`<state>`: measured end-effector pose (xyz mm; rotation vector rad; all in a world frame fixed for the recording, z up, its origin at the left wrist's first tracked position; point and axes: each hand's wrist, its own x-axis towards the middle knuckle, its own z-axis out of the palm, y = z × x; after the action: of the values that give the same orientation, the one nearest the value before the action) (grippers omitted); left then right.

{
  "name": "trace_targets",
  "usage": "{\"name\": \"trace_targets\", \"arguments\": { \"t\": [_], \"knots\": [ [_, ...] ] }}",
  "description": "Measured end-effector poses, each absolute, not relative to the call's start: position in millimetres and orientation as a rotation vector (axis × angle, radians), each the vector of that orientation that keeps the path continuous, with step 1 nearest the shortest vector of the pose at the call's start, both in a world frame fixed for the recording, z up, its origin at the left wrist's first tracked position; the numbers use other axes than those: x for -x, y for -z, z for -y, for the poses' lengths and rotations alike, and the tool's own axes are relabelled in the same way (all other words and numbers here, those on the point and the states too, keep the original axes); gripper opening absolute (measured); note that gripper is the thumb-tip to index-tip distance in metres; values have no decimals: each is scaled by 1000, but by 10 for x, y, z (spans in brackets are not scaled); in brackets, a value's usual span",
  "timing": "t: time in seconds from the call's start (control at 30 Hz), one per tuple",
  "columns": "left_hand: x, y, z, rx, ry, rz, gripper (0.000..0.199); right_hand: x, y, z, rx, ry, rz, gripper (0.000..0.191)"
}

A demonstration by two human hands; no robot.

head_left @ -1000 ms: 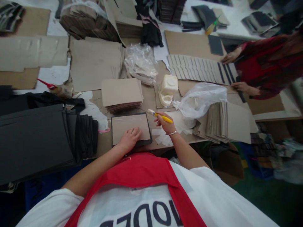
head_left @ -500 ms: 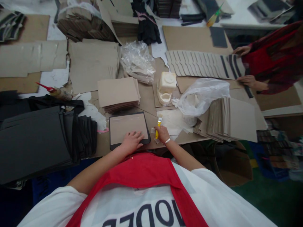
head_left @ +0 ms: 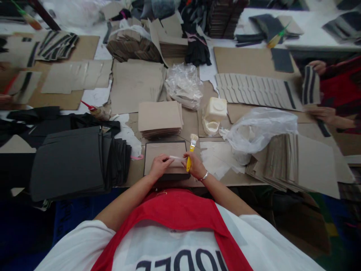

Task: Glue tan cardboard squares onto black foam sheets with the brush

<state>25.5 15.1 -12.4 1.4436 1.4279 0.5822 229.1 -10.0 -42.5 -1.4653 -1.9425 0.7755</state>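
Low in the centre lies a grey-brown board with a black wrapped edge (head_left: pixel 166 148). Over its front part my two hands stretch a short whitish, see-through strip (head_left: pixel 176 158), perhaps tape. My left hand (head_left: pixel 159 166) pinches the strip's left end. My right hand (head_left: pixel 196 166) is closed around a paintbrush (head_left: pixel 192 148) with a yellow handle and pale bristles pointing up and away. Its fingertips are also at the strip's right end, partly hidden by the brush handle.
A stack of brown boards (head_left: pixel 160 117) stands behind; black sheets (head_left: pixel 70 162) are piled left. To the right are a cut white plastic container (head_left: pixel 216 109), a plastic bag (head_left: pixel 262 122) and leaning boards (head_left: pixel 313 162). Other people's hands (head_left: pixel 324 113) work at both sides.
My left hand has gone from lying flat on the board to pinching the strip. My right hand has brought the brush over the board's right edge. The view has shifted left.
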Motion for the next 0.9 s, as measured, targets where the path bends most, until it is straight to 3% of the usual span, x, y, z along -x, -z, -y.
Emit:
{"name": "trace_targets", "arguments": {
  "t": [0.3, 0.9],
  "knots": [
    [460, 258, -487, -1452, -581, -1734, 29, -2225, 478, -369, 1786, -706, 1871, 25],
    [626, 420, -860, -1400, -286, -1975, 30, -1923, 564, -547, 2097, -538, 1826, 32]
  ]
}}
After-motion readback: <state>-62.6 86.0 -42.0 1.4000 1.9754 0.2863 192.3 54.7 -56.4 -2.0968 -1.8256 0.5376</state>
